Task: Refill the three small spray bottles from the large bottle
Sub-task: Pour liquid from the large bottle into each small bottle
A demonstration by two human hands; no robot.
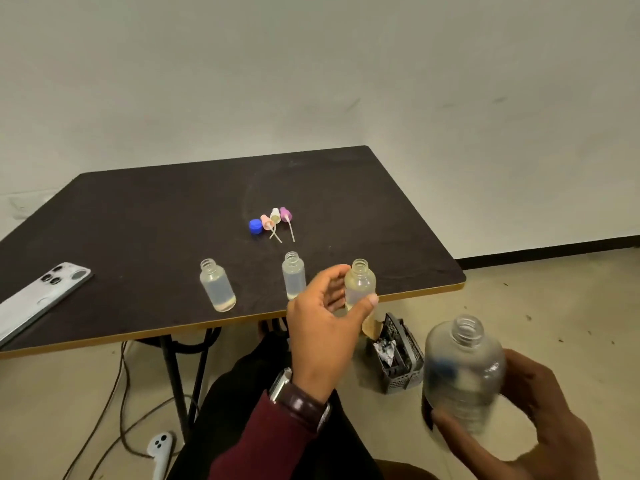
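- The large bottle (pixel 462 375), uncapped and blurred, is held off the table's (pixel 138 216) near right corner, over the floor, gripped by the right hand (pixel 530 420).
- The left hand (pixel 325 327) pinches 1 small open bottle (pixel 360 284) at the table's front edge.
- 2 more open small bottles (pixel 217 285) (pixel 293 274) stand left of it.
- Behind them lie a blue cap (pixel 255 226) and 3 spray tops (pixel 277 218).
- A phone (pixel 38 299) lies at the table's left edge.
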